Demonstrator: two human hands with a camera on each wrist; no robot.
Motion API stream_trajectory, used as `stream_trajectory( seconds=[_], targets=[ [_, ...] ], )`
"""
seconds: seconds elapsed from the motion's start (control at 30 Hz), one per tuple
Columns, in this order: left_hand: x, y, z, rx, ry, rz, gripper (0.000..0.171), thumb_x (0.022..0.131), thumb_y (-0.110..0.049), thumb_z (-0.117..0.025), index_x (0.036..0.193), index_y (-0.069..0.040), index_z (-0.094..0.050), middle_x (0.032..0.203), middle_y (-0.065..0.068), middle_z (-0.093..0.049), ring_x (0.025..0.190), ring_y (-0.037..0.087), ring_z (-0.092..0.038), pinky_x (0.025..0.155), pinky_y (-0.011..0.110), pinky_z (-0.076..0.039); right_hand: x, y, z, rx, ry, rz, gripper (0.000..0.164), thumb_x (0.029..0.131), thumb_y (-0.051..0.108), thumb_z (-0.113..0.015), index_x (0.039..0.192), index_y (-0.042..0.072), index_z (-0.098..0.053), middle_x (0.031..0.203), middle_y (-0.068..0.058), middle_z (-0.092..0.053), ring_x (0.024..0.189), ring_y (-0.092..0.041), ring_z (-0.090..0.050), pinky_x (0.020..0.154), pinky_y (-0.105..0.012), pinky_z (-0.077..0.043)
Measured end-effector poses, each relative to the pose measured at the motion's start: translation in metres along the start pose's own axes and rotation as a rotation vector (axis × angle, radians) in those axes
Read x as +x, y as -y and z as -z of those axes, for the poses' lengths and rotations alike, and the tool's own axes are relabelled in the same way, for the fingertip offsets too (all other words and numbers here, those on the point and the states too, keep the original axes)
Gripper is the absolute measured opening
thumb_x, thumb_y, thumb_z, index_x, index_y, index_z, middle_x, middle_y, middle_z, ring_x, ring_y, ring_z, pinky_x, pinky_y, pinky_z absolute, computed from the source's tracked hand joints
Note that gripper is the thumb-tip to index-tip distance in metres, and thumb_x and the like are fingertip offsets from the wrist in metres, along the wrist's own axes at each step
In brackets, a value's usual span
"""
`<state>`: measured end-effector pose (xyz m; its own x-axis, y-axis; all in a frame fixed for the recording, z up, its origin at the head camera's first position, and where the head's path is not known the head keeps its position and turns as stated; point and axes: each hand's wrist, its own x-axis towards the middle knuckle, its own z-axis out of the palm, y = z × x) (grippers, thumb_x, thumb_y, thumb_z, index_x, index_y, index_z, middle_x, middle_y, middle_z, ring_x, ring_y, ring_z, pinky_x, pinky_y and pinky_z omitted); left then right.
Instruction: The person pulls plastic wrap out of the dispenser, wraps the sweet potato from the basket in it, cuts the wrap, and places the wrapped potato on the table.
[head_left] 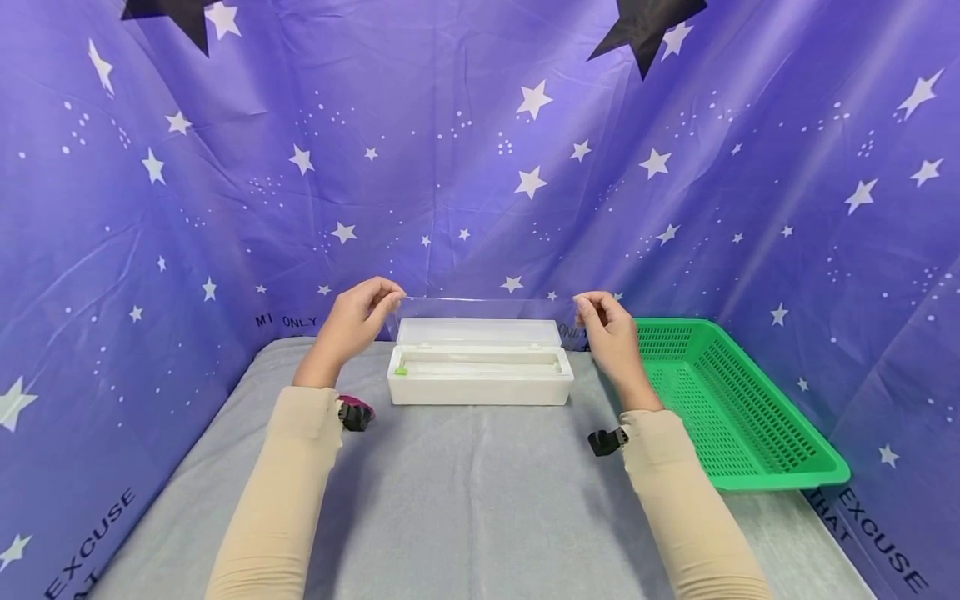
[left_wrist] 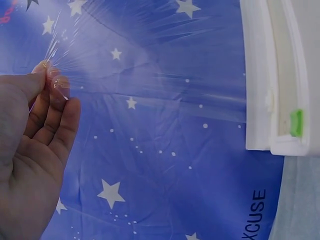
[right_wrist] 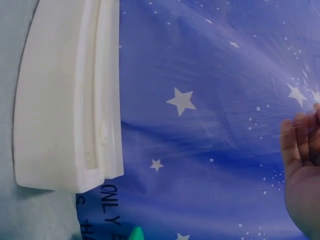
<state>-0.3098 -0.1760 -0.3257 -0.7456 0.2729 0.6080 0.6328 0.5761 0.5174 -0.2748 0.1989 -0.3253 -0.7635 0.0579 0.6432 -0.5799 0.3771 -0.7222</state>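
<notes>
A clear sheet of plastic wrap (left_wrist: 150, 95) stretches between my two hands, above and behind a white cling film dispenser box (head_left: 480, 392). My left hand (head_left: 356, 321) pinches one upper corner of the wrap between thumb and fingertips, with creases fanning out from the pinch in the left wrist view. At the opposite corner, my right hand (head_left: 611, 337) pinches the wrap in the head view; its fingertips are partly cut off in the right wrist view. The dispenser's lid (head_left: 480, 332) stands raised at the back. A small green slider (head_left: 401, 371) sits at its left end.
A green perforated basket (head_left: 738, 417) stands on the right side of the grey cloth-covered table (head_left: 465, 500). Partly behind my left wrist lies a dark pink object (head_left: 356, 403). A purple curtain with stars (head_left: 450, 167) hangs close behind the dispenser.
</notes>
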Motion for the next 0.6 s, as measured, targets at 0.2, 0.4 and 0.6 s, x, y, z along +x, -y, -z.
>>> stream_trajectory(
  seconds=[0.2, 0.4, 0.6],
  targets=[
    [0.002, -0.002, 0.003, -0.01, -0.005, -0.005, 0.023, 0.105, -0.024, -0.054, 0.112, -0.007, -0.067, 0.094, 0.007, -0.067, 0.08, 0.017, -0.057, 0.073, 0.037, -0.047, 0.0, 0.004, 0.002, -0.025, -0.007, -0.006, 0.022, 0.104, 0.006, -0.054, 0.11, -0.012, -0.063, 0.092, -0.032, -0.062, 0.08, -0.034, -0.062, 0.068, -0.016, -0.048],
    [0.003, -0.005, 0.007, 0.009, -0.021, -0.032, 0.022, 0.105, -0.024, -0.055, 0.111, -0.007, -0.067, 0.095, 0.005, -0.067, 0.082, 0.017, -0.058, 0.074, 0.037, -0.047, 0.001, 0.01, 0.004, -0.023, -0.011, 0.014, 0.023, 0.104, 0.007, -0.054, 0.111, -0.013, -0.063, 0.089, -0.023, -0.063, 0.081, -0.034, -0.061, 0.068, -0.017, -0.047],
    [0.004, -0.013, 0.013, 0.016, -0.049, -0.069, 0.02, 0.105, -0.022, -0.055, 0.111, -0.008, -0.067, 0.094, 0.002, -0.066, 0.081, 0.016, -0.056, 0.072, 0.036, -0.046, 0.003, 0.02, 0.007, -0.018, -0.028, 0.041, 0.022, 0.103, 0.006, -0.055, 0.111, -0.012, -0.064, 0.089, -0.021, -0.063, 0.082, -0.033, -0.063, 0.07, -0.017, -0.049]
  ],
)
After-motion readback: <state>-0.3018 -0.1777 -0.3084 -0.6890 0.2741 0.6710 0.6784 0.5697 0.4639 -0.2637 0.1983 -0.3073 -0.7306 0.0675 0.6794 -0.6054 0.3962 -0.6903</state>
